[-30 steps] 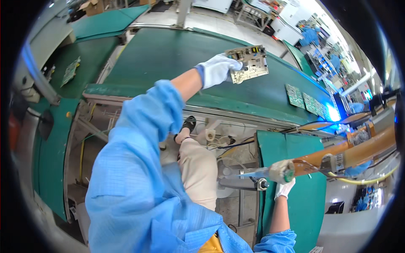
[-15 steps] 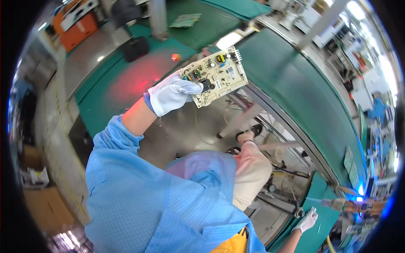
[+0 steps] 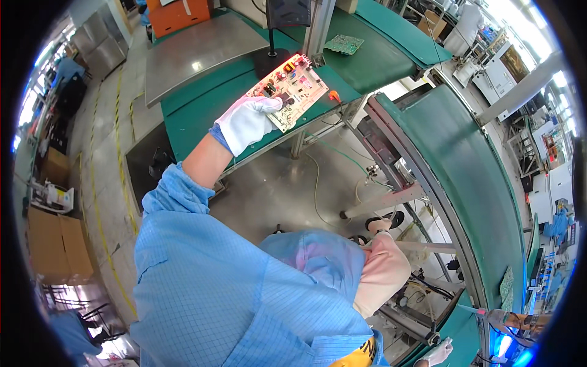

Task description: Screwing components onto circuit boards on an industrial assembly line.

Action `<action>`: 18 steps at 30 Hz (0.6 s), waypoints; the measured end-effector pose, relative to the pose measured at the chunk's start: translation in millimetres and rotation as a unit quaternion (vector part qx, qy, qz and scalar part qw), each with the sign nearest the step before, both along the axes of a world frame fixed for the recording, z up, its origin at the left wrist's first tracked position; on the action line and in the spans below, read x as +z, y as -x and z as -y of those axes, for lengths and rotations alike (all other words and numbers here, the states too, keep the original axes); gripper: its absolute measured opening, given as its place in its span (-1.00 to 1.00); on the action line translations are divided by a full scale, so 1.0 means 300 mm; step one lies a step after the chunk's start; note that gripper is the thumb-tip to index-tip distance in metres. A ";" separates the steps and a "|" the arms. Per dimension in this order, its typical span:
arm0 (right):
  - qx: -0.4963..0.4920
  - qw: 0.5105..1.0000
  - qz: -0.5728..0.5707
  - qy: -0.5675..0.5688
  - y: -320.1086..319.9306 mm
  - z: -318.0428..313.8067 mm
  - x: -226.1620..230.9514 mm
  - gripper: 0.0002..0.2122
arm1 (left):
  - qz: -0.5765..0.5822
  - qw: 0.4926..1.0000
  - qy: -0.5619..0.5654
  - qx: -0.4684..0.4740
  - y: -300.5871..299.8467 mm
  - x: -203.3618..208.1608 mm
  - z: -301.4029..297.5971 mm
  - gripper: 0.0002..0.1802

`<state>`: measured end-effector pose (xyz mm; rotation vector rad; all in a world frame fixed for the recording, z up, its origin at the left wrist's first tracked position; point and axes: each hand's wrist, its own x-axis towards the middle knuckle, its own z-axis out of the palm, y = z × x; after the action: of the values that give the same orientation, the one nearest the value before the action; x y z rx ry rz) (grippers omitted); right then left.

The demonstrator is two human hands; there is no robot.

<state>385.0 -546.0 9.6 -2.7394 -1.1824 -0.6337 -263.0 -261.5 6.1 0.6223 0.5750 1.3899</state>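
My left hand point(image 3: 247, 122), in a white glove, grips a cream printed circuit board point(image 3: 309, 95) by its near-left corner. The thumb presses on the component side, beside dark parts; fingers behind the board are hidden. The board is tilted and held up over the front edge of a green-topped table point(image 3: 189, 122), with reddish light on it. At the lower right, my right hand point(image 3: 439, 353), also gloved in white, is partly cut off by the picture's edge. Its visible fingers are stretched out beside a green mat point(image 3: 461, 330), with nothing seen in them.
A green conveyor belt point(image 3: 474, 165) with a metal frame runs along the right. Another circuit board point(image 3: 344, 44) lies on the far green surface, and one more point(image 3: 507, 287) on the belt's near end. A black stand point(image 3: 272, 61) rises behind my left hand. Brown cylindrical equipment point(image 3: 516, 320) stands lower right.
The view has swung, so the surroundings appear shifted. My left hand has carried the circuit board from beside the belt to the green table's edge, into red light. My right hand sits lower in view.
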 end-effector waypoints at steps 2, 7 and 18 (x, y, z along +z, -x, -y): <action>0.003 1.000 0.000 -0.004 -0.220 0.133 -0.142 -0.76 | 0.007 1.000 0.001 -0.025 -0.011 0.001 -0.035 -0.46; -0.070 0.992 -0.097 -0.046 -0.153 0.131 -0.104 -0.74 | -0.004 1.000 -0.021 -0.021 -0.035 0.003 -0.082 -0.45; -0.088 0.954 -0.226 -0.177 -0.402 0.213 -0.236 -0.63 | 0.069 0.992 -0.053 0.086 0.021 0.044 -0.159 -0.51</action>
<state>505.5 -609.9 -61.2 -2.5015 -0.6547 -0.1820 -269.4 -213.9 19.4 0.5650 0.4547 1.6205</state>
